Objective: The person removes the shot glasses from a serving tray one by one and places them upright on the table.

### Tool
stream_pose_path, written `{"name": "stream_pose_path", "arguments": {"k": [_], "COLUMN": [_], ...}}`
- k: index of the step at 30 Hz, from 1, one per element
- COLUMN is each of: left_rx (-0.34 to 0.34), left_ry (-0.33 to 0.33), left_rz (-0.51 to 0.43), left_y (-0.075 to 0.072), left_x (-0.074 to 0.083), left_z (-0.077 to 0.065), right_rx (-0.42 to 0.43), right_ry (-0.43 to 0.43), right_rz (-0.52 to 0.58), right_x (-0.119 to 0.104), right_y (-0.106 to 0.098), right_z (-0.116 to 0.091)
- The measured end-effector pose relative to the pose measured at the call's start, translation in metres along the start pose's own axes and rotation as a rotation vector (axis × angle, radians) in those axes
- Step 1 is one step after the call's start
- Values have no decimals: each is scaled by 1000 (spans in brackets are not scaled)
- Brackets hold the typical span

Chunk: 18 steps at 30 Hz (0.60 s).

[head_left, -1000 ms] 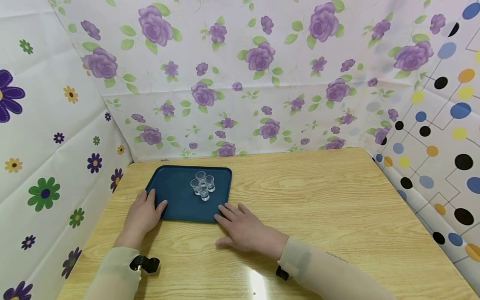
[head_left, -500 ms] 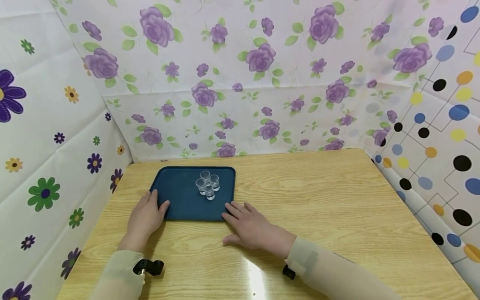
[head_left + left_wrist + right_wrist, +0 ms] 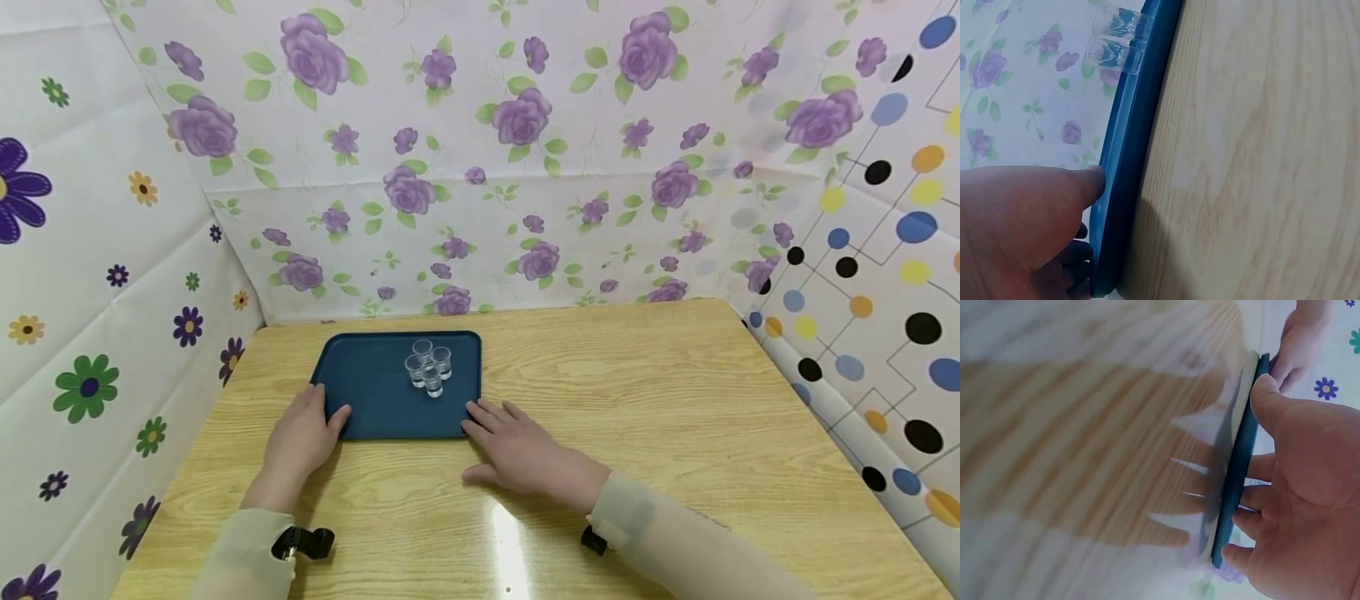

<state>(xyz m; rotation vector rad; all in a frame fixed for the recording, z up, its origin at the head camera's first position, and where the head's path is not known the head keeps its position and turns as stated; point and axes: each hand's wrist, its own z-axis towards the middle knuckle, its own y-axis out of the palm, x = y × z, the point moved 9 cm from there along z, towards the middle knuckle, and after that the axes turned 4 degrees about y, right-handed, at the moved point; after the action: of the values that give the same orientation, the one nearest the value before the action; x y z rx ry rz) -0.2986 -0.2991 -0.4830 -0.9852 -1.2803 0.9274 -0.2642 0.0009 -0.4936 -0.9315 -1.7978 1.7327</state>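
Observation:
A dark blue rectangular tray lies flat on the wooden table. Several small clear shot glasses stand upright in a tight cluster on its right half; whether they hold liquid I cannot tell. My left hand grips the near left corner, thumb over the rim and fingers along the left side. In the left wrist view the thumb touches the tray's edge, and the fingers are partly hidden. At the near right corner my right hand touches the rim with fairly straight fingers, its thumb held apart from the tray.
The wooden table extends right of the tray and toward me. A purple-flowered cloth hangs along the back edge. Patterned cloths hang at the left and right. Both wrists carry small black devices.
The tray has slid to the right along the table, carrying the glasses with it. Both hands have moved right together with the tray, keeping their places at its near corners.

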Motion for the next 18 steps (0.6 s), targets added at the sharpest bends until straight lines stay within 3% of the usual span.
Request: {"name": "stream_pose_path", "arguments": {"k": [18], "left_rx": [-68], "left_ry": [72], "left_rz": [-54], "left_y": [18], "left_x": [28], "left_z": [-2], "right_rx": [24], "right_ry": [-3], "right_rz": [59], "right_x": [30], "right_y": [1], "right_z": [-20]}}
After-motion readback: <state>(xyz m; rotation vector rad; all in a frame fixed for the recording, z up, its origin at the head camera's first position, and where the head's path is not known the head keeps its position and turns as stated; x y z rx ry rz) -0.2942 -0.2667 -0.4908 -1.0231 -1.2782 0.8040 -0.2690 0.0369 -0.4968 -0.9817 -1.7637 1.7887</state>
